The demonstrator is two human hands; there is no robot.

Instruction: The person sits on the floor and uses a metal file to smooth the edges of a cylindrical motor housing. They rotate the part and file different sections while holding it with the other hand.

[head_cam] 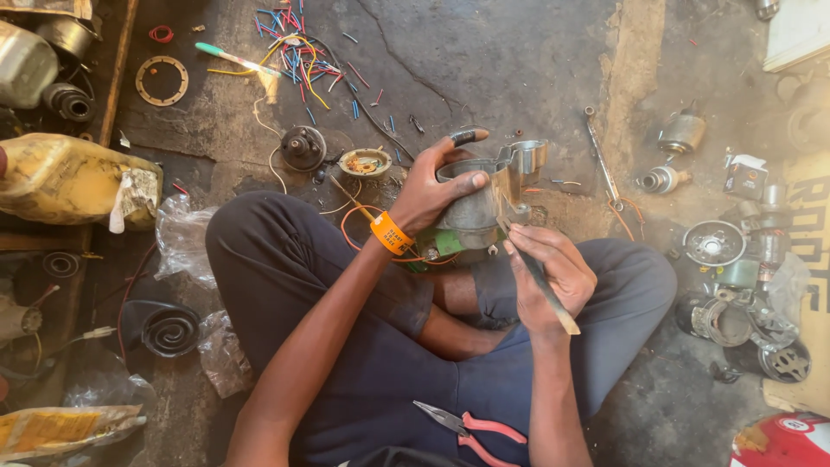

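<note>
I sit cross-legged on a concrete floor. My left hand [437, 180], with an orange band at the wrist, grips a grey metal motor housing [493, 195] with a green part at its base, held above my lap. My right hand [545, 272] holds a thin metal tool [543, 285] like a pen, its tip against the housing's right side. Orange wire loops out from under the housing. Red-handled pliers [471, 428] lie on my lap near the bottom edge.
Cut coloured wire pieces [298, 52] litter the floor ahead. A small round motor part [303, 147] and a cap [365, 161] lie to the left, a wrench [601, 156] to the right. Metal motor parts [735, 285] pile at right. A yellow jug [65, 177] lies at left.
</note>
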